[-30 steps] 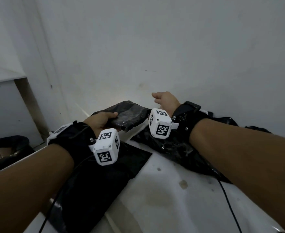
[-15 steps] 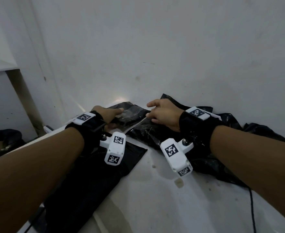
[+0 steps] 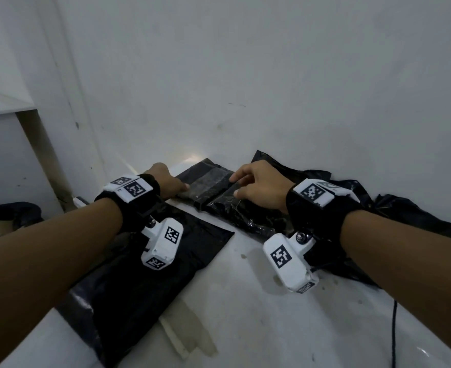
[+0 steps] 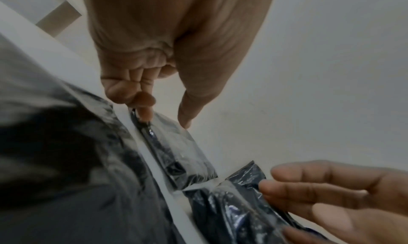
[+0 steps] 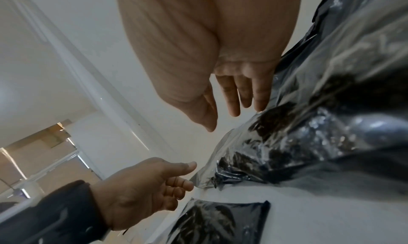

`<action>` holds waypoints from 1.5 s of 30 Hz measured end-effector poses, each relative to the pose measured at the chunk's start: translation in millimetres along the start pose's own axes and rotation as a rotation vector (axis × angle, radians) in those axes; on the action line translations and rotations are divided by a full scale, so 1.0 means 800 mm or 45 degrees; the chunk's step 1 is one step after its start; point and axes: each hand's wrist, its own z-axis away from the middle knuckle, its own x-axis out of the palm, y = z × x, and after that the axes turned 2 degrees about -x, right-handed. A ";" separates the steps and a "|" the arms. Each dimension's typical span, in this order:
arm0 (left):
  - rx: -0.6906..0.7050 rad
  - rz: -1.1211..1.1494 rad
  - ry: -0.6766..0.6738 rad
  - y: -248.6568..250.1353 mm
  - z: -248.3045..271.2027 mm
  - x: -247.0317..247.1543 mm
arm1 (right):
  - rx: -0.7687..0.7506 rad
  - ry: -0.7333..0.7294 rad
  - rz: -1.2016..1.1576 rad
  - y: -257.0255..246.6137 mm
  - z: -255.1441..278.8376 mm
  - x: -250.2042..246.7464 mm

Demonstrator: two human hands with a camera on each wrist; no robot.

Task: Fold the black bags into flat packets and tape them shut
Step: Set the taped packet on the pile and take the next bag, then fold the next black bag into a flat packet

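A folded black packet (image 3: 205,181) lies flat on the white table (image 3: 245,314) close to the wall. My left hand (image 3: 181,187) holds its left end: in the left wrist view, a curled finger and the thumb of that hand (image 4: 164,119) pinch the end of the packet (image 4: 176,151). My right hand (image 3: 235,185) is at the packet's right end, fingers straight and relaxed, over a crumpled black bag (image 3: 245,208). In the right wrist view those fingers (image 5: 234,99) hover just above the shiny crumpled plastic (image 5: 309,125) and grip nothing.
A flat unfolded black bag (image 3: 152,274) lies under my left forearm. More crumpled black bags (image 3: 391,208) are heaped at the right against the white wall (image 3: 245,88). A black cable (image 3: 393,335) runs along the table at the lower right. No tape is in view.
The packet, held up in my left hand a second ago, now lies on the table. My right hand came down from the air onto the crumpled bag, and both wrists turned palm-down.
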 end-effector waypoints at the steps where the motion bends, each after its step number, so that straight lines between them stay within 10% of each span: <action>1: 0.019 0.029 -0.031 -0.001 0.005 -0.005 | -0.002 -0.006 0.004 -0.005 0.006 -0.001; 14: 0.059 -0.259 -0.054 -0.093 0.147 -0.097 | 0.320 -0.301 0.011 -0.098 0.136 0.042; 29: -0.084 -0.046 -0.119 -0.133 0.157 -0.103 | 0.972 -0.128 -0.988 -0.120 0.138 0.118; 45: 0.281 0.948 -0.380 -0.079 0.290 -0.127 | 0.537 0.217 -1.259 -0.143 0.251 0.026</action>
